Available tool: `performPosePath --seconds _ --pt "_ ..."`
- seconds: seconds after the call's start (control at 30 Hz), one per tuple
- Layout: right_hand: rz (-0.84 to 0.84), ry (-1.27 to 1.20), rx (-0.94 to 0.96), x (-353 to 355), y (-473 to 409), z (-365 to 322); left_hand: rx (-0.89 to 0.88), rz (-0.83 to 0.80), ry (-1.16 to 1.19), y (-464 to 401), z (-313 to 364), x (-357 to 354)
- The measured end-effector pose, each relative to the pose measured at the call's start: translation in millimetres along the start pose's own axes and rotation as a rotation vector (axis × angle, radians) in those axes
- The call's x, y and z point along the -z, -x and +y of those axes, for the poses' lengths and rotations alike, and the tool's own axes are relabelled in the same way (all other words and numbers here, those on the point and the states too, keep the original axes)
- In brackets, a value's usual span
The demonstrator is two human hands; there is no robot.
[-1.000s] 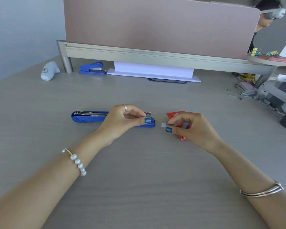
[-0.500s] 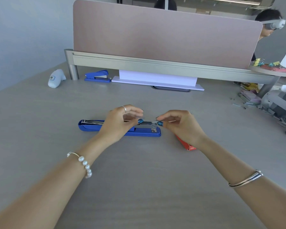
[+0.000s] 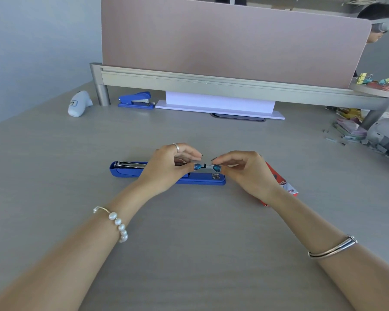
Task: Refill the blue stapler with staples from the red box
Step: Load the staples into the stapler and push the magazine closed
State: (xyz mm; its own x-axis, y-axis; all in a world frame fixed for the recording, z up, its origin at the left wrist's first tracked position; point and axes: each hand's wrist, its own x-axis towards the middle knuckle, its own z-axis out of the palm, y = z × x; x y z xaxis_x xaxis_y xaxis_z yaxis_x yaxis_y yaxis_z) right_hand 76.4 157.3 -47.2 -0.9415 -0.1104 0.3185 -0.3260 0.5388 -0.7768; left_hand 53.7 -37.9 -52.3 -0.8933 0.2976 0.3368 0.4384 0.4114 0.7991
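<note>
The blue stapler (image 3: 130,172) lies opened flat on the desk, its metal staple channel showing at the left end. My left hand (image 3: 166,169) rests over its middle, thumb and fingers pinching the metal rail. My right hand (image 3: 243,171) is at the stapler's right end, pinching a short silver strip of staples (image 3: 206,166) just above the rail, thumb to thumb with the left. The red box (image 3: 283,182) lies on the desk behind my right wrist, mostly hidden.
A second blue stapler (image 3: 136,100) and a white device (image 3: 78,104) sit at the back left under the divider rail. A white paper stack (image 3: 218,104) lies at the back. Loose staples and clutter (image 3: 350,133) fill the right edge. A person sits beyond the divider.
My right hand lifted the staple strip from the red box and brought it left to the stapler's rail, next to my left thumb. The head view tilted and moved closer.
</note>
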Motion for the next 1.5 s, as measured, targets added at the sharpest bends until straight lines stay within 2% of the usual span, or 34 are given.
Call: performPosePath --seconds 0.63,0.83,1.5 --pt "-0.001 0.070 0.009 -0.8 0.5 -0.7 0.028 -0.054 -0.071 1.2 2.6 2.3" --pt "0.007 0.067 0.008 -1.4 1.1 0.4 0.047 -0.009 -0.056 1.6 5.9 1.5" --pt "0.020 0.040 -0.005 -2.7 0.5 1.6 0.096 -0.042 -0.092 1.3 8.7 1.6"
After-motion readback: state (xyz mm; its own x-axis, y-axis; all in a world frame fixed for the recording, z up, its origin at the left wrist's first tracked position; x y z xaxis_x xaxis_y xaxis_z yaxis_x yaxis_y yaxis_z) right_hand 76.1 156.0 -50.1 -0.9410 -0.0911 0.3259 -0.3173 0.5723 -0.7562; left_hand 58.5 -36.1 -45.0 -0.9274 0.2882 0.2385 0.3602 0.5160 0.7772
